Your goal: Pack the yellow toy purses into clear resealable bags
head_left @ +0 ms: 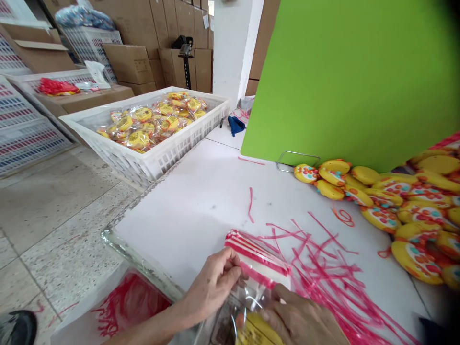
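Observation:
In the head view my left hand [217, 280] pinches the upper edge of a clear plastic bag [253, 298] near the table's front edge. My right hand [302, 316] grips the same bag from the right, its fingers against a yellow rounded item [257, 330] with dark print. That item looks to be inside the bag; its lower part runs out of the frame. Just beyond my fingers lies a stack of clear bags with pink-red strips [258, 254]. Loose pink plastic strips [330, 273] are scattered to the right of it.
A white plastic crate [151, 160] of bagged yellow items stands at the left. Several yellow toys [384, 218] with coloured dots are heaped at the right, beside a tall green board [341, 86]. A bag of red strips [132, 306] hangs below the table edge [143, 263].

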Demonstrator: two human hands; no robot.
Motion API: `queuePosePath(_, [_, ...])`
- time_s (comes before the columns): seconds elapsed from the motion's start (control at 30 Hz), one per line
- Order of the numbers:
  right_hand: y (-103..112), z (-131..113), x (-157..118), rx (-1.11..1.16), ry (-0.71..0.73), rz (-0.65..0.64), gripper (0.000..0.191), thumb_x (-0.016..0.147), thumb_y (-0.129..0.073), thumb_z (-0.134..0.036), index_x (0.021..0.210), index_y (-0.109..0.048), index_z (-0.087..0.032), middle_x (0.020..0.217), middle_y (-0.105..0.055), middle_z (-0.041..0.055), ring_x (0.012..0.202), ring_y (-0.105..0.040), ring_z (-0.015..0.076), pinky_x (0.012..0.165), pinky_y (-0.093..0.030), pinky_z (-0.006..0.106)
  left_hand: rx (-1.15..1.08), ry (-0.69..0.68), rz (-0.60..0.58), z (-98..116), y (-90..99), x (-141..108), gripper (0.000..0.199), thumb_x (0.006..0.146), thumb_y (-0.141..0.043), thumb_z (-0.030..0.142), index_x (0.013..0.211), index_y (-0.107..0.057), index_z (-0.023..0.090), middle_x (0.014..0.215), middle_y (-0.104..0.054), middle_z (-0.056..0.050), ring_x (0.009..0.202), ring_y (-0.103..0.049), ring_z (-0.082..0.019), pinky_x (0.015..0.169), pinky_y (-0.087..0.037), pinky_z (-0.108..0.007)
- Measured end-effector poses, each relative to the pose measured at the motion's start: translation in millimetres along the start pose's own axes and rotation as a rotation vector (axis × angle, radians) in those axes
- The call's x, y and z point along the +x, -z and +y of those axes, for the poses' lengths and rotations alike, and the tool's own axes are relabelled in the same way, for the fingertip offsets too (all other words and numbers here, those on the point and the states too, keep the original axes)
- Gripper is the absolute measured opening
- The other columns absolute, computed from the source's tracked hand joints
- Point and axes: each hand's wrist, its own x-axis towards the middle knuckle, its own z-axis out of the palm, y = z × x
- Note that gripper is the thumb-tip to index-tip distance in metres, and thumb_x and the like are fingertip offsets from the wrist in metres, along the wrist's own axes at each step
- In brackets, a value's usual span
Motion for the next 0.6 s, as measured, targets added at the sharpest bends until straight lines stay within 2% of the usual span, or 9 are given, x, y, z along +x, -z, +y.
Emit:
queuePosePath(0.07, [-2.8,-2.1,5.0,-0.027,-0.006,0.092,0.042,0.098,-0.031,-0.031,0.077,-0.067,-0.029,0.069,-0.067,-0.0014,0.047,-0.063,0.0117,0.038,-0.042,0.021,-0.078,0.013,-0.034,-2.8,-0.1,0.3,0.015,0.083,-0.054,0.031,0.081,-0.05,0.017,0.071,-0.061,-0.002,0.066,-0.058,-0.015,0.062,-0.042,-0.024])
queuePosePath(0.13, [-7.4,-5.5,12.8,0.007,-0.06,0.239,0.036,0.099,-0.032,-0.032,0.089,-0.066,-0.026,0.078,-0.069,-0.0001,0.059,-0.066,0.0109,0.048,-0.046,0.02,-0.124,0.028,-0.058,-4.0,-0.5,1.0,0.018,0.082,-0.055,0.033,0.082,-0.052,0.016,0.069,-0.061,-0.002,0.065,-0.057,-0.016,0.064,-0.043,-0.026])
queuePosePath(0.23, [-17.9,-13.6,26.4,0.013,-0.104,0.393,0.027,0.097,-0.038,-0.032,0.093,-0.063,-0.024,0.08,-0.068,-0.0004,0.063,-0.067,0.0115,0.052,-0.045,0.021,-0.045,0.01,-0.101,-1.6,-1.5,2.4,0.016,0.082,-0.052,0.028,0.075,-0.056,0.014,0.066,-0.057,-0.001,0.065,-0.054,-0.015,0.063,-0.041,-0.025])
queuePosePath(0.37, [-26.9,-27.2,40.5,-0.031,-0.154,0.34,0.031,0.096,-0.034,-0.022,0.078,-0.06,-0.024,0.066,-0.062,-0.0014,0.052,-0.061,0.0144,0.046,-0.038,0.026,0.233,-0.099,-0.06,2.4,-4.5,1.8,0.023,0.083,-0.047,0.02,0.062,-0.05,0.015,0.059,-0.048,0.002,0.059,-0.044,-0.012,0.055,-0.033,-0.022])
queuePosePath(0.47, [-22.5,-30.6,45.9,0.037,-0.208,0.302,0.026,0.09,-0.04,-0.021,0.07,-0.056,-0.023,0.061,-0.06,-0.0019,0.049,-0.058,0.0142,0.046,-0.037,0.025,0.434,-0.143,-0.003,0.8,-6.1,-2.9,0.024,0.088,-0.043,0.021,0.068,-0.054,0.016,0.062,-0.053,0.002,0.058,-0.044,-0.012,0.055,-0.032,-0.022])
queuePosePath(0.53, [-16.6,-22.5,42.1,0.194,-0.297,0.283,0.019,0.086,-0.046,-0.025,0.069,-0.055,-0.023,0.058,-0.06,-0.0034,0.048,-0.056,0.0124,0.047,-0.04,0.021,0.522,-0.14,0.007,-2.7,-4.6,-6.4,0.024,0.091,-0.041,0.025,0.079,-0.06,0.017,0.068,-0.059,0.0,0.06,-0.048,-0.013,0.057,-0.035,-0.023])
queuePosePath(0.6, [-11.9,-2.3,26.2,0.313,-0.46,0.284,0.016,0.082,-0.049,-0.03,0.07,-0.057,-0.024,0.057,-0.061,-0.0041,0.048,-0.056,0.0117,0.049,-0.043,0.019,0.529,-0.125,0.011,-7.5,-0.8,-8.2,0.024,0.093,-0.04,0.028,0.085,-0.06,0.018,0.073,-0.063,-0.002,0.064,-0.054,-0.014,0.06,-0.038,-0.023])
